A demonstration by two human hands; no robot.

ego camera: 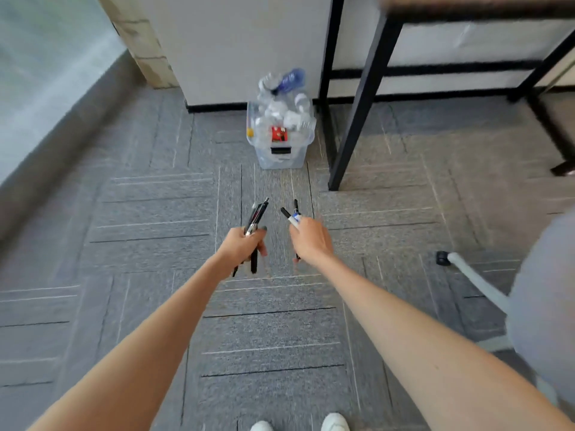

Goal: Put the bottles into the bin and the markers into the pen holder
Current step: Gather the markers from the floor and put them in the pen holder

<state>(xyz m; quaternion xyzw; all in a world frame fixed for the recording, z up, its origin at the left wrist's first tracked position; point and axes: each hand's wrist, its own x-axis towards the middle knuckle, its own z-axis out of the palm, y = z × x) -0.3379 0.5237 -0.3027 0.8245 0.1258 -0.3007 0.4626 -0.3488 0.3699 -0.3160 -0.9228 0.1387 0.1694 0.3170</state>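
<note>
While we stand on the grey carpet, our left hand clenches a bundle of dark markers and our right hand grips the other markers, one blue-labelled. The clear bin, heaped with bottles, sits at the carpet's far edge beside a black table leg.

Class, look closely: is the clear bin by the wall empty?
No, the clear bin is heaped with plastic bottles that rise above its rim.
</note>
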